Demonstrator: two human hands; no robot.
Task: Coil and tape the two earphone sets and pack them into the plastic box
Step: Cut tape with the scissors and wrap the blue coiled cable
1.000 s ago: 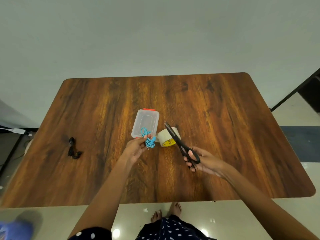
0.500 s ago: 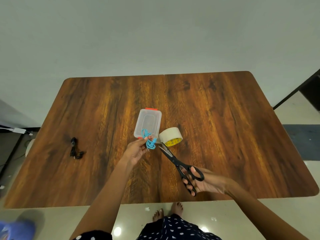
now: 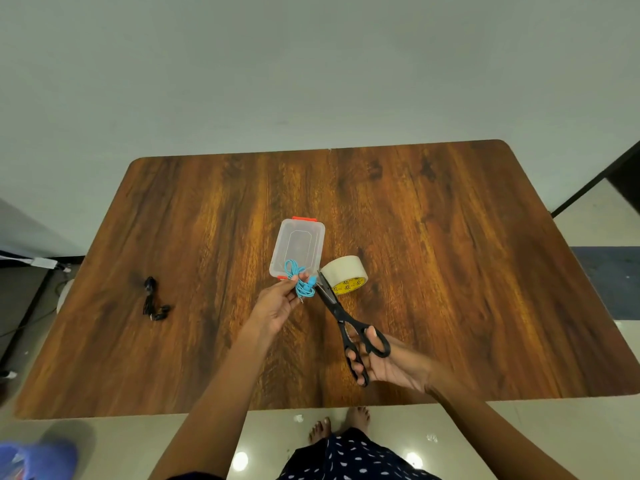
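My left hand (image 3: pixel 277 303) pinches a coiled blue earphone set (image 3: pixel 302 284) just above the near end of the clear plastic box (image 3: pixel 298 247), whose lid with orange clips is on. My right hand (image 3: pixel 384 362) grips black scissors (image 3: pixel 346 323) by the handles; their blades point up-left and reach between the blue coil and the tape roll (image 3: pixel 344 273). A black earphone set (image 3: pixel 153 299) lies bundled on the left part of the wooden table (image 3: pixel 450 271), apart from both hands.
The table's near edge runs just below my forearms, with tiled floor and my bare feet (image 3: pixel 341 424) beyond it. A wall stands behind the far edge. Cables and a white plug (image 3: pixel 41 263) lie on the floor at the left.
My right hand drew back toward the table's near edge with the scissors, and the blade tips swung from over the tape roll to beside the blue coil. The left hand barely moved.
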